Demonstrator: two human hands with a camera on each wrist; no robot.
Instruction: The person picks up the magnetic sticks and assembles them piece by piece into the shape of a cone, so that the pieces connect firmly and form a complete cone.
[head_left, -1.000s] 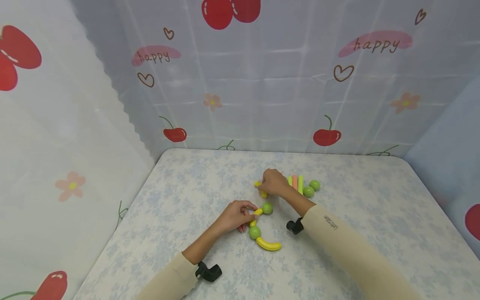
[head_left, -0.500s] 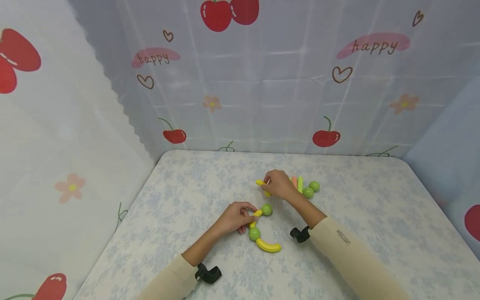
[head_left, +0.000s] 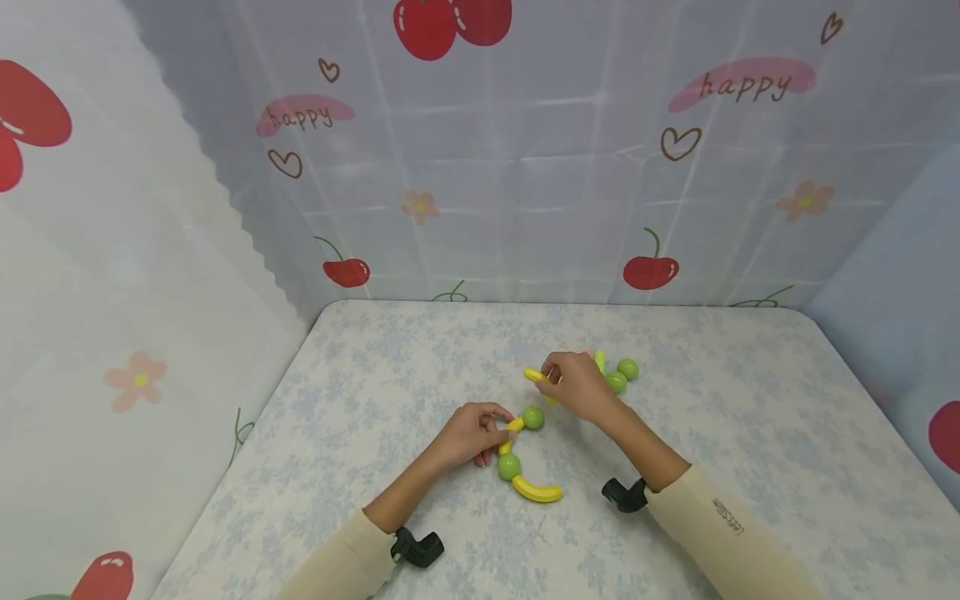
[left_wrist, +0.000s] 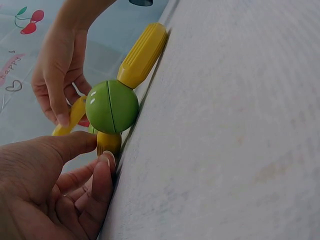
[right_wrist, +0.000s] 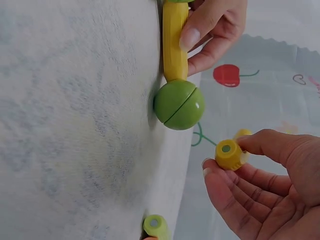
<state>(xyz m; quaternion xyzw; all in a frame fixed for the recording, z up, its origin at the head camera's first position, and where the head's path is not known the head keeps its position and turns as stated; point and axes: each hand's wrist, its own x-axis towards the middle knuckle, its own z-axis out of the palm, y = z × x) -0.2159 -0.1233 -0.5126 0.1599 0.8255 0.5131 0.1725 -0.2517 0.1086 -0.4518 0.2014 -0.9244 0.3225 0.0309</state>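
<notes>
My left hand (head_left: pixel 468 433) pinches a curved yellow magnetic stick (right_wrist: pixel 175 42) between thumb and fingers, low at the table. This stick joins two green balls, a nearer ball (head_left: pixel 509 467) and a farther ball (head_left: pixel 533 417). From the nearer ball another curved yellow stick (head_left: pixel 538 490) runs out to the right along the table. My right hand (head_left: pixel 577 383) holds a third yellow stick (head_left: pixel 534 375) by thumb and fingertips, raised behind the farther ball. In the right wrist view its end (right_wrist: pixel 226 149) shows a round grey disc, and it hangs apart from the ball.
Behind my right hand, two loose green balls (head_left: pixel 628 369) lie beside a light green stick (head_left: pixel 600 358); a pink stick there is mostly hidden. The patterned table (head_left: pixel 375 350) ends at a printed curtain (head_left: pixel 510 208) at the back and sides.
The right hand has drawn back toward the right and nearer to me, carrying the yellow stick up off the table. My left hand keeps its pinch, nearly still.
</notes>
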